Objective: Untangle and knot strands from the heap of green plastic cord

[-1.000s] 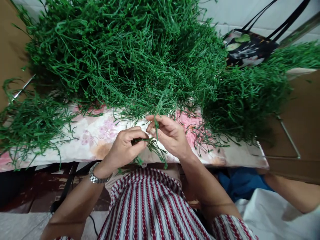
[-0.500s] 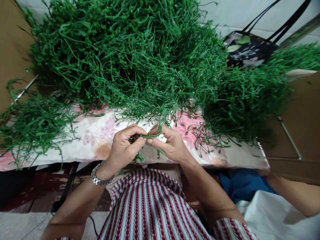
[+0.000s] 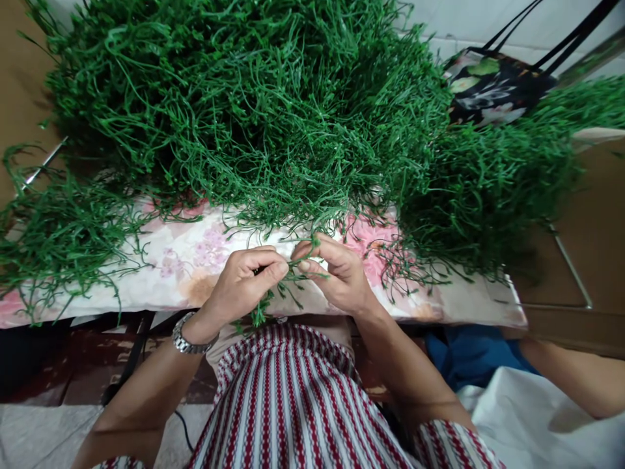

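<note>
My left hand, with a metal-banded watch at the wrist, is closed in a pinch on thin green plastic-looking stems whose tips hang below the palm. Facing it, my right hand pinches the other end of a green stem between thumb and forefinger. A small gap separates the two hands, and the stem bridges it. Both are just above the front part of a flower-patterned cloth. Behind them rises a large heap of similar green stems.
Smaller piles of stems lie at the left and right. A black floral bag stands at the back right. Cardboard and a bent metal rod are on the right, with another person's arm below.
My hands have drawn slightly apart, the right one shifting a little rightward. More stem tips show beneath my left hand. The whole view has shifted slightly.
</note>
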### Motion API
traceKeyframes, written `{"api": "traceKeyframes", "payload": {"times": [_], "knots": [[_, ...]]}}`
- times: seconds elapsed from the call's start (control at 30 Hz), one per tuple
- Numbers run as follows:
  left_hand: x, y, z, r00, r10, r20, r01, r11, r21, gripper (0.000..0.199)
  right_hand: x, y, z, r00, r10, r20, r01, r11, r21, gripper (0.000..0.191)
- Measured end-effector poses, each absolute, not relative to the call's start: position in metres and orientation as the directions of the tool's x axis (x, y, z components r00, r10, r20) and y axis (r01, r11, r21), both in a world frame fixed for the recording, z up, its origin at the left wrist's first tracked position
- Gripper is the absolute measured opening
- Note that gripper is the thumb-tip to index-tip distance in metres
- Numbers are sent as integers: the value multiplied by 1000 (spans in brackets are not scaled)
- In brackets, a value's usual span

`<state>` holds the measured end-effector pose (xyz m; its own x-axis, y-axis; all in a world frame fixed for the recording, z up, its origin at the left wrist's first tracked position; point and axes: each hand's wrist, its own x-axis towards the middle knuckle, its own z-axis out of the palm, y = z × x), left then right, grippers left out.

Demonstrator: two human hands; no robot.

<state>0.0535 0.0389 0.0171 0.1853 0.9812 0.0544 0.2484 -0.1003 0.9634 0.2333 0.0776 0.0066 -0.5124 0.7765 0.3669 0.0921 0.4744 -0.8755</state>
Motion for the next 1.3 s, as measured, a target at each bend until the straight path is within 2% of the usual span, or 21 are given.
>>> {"api": "traceKeyframes", "payload": {"times": [0.13, 0.27, 0.43, 0.6, 0.77, 0.97, 1.3], "knots": [[50, 39, 14, 148, 988, 54, 189, -82, 979, 25, 235, 79, 4, -548, 782, 297, 105, 416, -903, 15], [48, 39, 15, 155, 985, 80, 229, -115, 967, 24, 241, 80, 3, -588, 764, 266, 132, 415, -900, 16], [49, 39, 20, 217, 966, 139, 336, -207, 919, 24, 246, 82, 6, -594, 746, 299, 92, 433, -897, 10], [52, 39, 25, 286, 945, 162, 418, -275, 866, 16, 243, 81, 16, -651, 687, 323, 176, 550, -816, 10], [53, 39, 24, 277, 938, 209, 423, -315, 850, 16, 244, 81, 9, -696, 640, 324, 111, 542, -833, 14], [55, 38, 21, 286, 932, 224, 446, -336, 830, 17, 240, 81, -4, -655, 667, 355, 73, 524, -849, 13], [56, 37, 22, 319, 918, 233, 470, -367, 802, 18, 245, 77, 6, -649, 631, 424, 181, 671, -719, 7]]}}
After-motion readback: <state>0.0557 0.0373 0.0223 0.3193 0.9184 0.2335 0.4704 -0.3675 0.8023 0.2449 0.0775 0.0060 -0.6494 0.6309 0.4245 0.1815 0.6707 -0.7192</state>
